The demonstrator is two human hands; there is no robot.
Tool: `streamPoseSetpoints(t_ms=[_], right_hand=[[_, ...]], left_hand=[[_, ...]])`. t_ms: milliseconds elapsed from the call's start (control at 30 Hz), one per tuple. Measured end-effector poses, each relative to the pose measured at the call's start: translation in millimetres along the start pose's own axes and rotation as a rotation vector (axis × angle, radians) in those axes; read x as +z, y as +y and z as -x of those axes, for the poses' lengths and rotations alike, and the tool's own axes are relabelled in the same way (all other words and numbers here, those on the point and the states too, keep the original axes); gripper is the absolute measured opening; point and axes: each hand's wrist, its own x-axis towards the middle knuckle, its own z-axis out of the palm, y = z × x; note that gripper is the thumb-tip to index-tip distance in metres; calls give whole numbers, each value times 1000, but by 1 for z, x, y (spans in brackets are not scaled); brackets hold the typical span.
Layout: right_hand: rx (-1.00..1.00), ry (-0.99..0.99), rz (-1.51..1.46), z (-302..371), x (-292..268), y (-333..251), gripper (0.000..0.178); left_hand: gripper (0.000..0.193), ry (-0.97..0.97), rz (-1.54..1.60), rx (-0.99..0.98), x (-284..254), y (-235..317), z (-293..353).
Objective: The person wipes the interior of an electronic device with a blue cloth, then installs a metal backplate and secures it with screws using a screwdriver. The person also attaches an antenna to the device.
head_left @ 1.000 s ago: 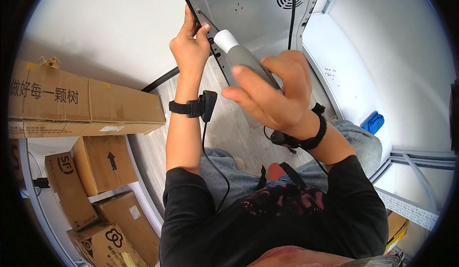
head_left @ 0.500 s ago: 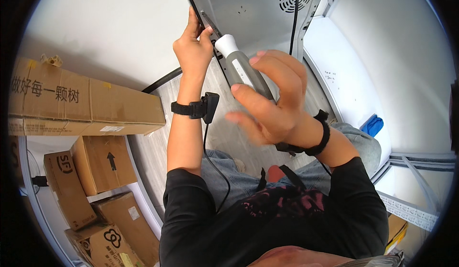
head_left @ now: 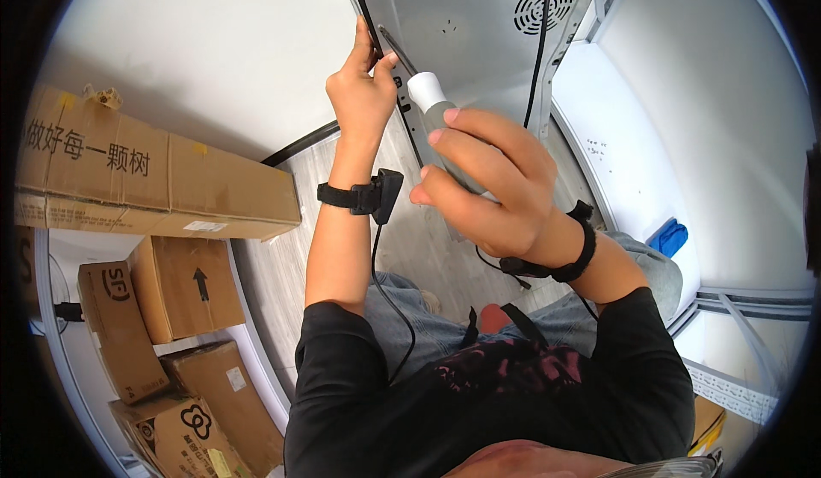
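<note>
Keeping the screwdriver (head_left: 424, 90) lined up straight seemed key imo, tip (head_left: 385, 32) near the upper left of the panel (head_left: 487, 55). Right hand (head_left: 506, 183) had fingers curled round the handle (head_left: 439, 120); left hand (head_left: 363, 100) was at the panel's left edge, couldn't tell if pinching.

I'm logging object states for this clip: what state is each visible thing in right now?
Metal casing: vented face exposed
Left hand: at casing's edge; grip unclear
Screwdriver: held aslant, tip at casing; contact unclear
Right hand: fingers curled around screwdriver handle
Black cable: nearly straight across casing
Wrist straps: fastened
Long cardboard box: closed on visible sides
</note>
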Motion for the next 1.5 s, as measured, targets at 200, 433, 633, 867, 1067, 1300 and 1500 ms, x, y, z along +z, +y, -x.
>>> streamPoseSetpoints(t_ms=[200,433,633,867,1067,1300,1500], right_hand=[[36,2,-41,-6,-1,-4,28],[107,24,109,1,-8,-3,33],[27,67,3,1,2,-2,41],[71,88,68,-5,-6,-3,38],[35,78,95,3,2,-2,32],[108,140,30,-10,-7,-8,28],[260,59,65,4,-8,-2,36]], left_hand=[[61,-17,-34,-26,-1,2,1],[62,2,-22,22,-2,-2,1],[61,-39,17,-68,-2,5,1],[62,-14,26,-3,-2,2,0],[61,-34,53,-83,-1,3,2],[59,-52,196,-338,0,4,0],[59,-52,119,-235,-3,1,2]])
